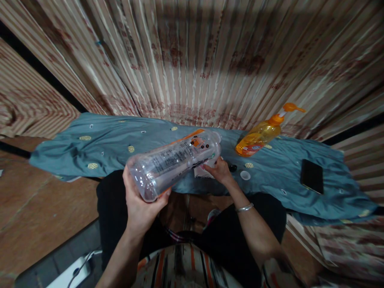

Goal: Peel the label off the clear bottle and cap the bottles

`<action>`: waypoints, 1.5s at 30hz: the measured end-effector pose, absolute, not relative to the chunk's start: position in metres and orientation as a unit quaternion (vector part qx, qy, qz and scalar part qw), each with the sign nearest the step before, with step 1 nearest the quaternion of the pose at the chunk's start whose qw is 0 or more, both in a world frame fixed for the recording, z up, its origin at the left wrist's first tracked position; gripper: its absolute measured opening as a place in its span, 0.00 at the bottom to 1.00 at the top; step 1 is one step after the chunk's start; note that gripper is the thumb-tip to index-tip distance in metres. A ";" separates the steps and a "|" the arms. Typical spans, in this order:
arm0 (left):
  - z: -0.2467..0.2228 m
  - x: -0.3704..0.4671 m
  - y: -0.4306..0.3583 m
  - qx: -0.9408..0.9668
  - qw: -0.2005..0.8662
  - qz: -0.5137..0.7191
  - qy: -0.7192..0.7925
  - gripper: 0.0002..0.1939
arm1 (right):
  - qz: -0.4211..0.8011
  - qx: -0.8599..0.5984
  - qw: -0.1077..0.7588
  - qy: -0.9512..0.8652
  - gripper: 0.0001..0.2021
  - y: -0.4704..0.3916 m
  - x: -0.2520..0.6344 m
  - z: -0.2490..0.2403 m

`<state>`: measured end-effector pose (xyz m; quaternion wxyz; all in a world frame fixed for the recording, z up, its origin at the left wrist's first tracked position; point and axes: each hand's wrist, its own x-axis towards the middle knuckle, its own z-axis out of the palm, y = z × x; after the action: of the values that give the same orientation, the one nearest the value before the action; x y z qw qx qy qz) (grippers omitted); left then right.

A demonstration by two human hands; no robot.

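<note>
A large clear plastic container [174,162] with an orange-edged printed label lies tilted across the middle of the view, its wide base at the lower left. My left hand [141,206] is wrapped round that base. At the other end, my right hand [218,170] has its fingers closed on the underside near the narrower end; a silver bangle is on that wrist. Beneath the container a whitish piece [204,172] shows in part, too covered to name. Just right of my right hand lie a small black object [233,168] and a round translucent cap [245,175].
An orange pump bottle [258,138] stands on the blue-green cloth [111,140] at the right. Farther right lies a black phone [312,176]. Striped curtains [192,64] hang behind. A white power strip [70,274] is at the lower left.
</note>
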<state>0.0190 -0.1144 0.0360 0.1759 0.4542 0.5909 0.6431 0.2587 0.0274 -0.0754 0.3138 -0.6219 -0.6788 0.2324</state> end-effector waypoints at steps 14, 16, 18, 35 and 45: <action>0.037 0.017 -0.115 0.445 0.178 0.636 0.606 0.54 | 0.237 -0.609 0.332 -0.681 0.22 0.027 0.260 -0.077; 0.038 0.018 -0.115 0.440 0.177 0.639 0.606 0.54 | 0.239 -0.609 0.332 -0.680 0.22 0.027 0.260 -0.077; 0.038 0.018 -0.115 0.437 0.179 0.643 0.603 0.54 | 0.241 -0.610 0.329 -0.679 0.22 0.027 0.260 -0.077; 0.034 0.019 -0.110 0.403 0.224 0.663 0.591 0.46 | 0.240 -0.616 0.320 -0.678 0.22 0.026 0.260 -0.071; 0.030 0.016 -0.111 0.401 0.249 0.662 0.582 0.49 | 0.245 -0.617 0.315 -0.678 0.22 0.025 0.260 -0.071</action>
<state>0.0158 -0.1108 0.0296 0.2493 0.4007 0.5820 0.6622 0.2602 0.0250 -0.0708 0.3154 -0.6172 -0.6781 0.2446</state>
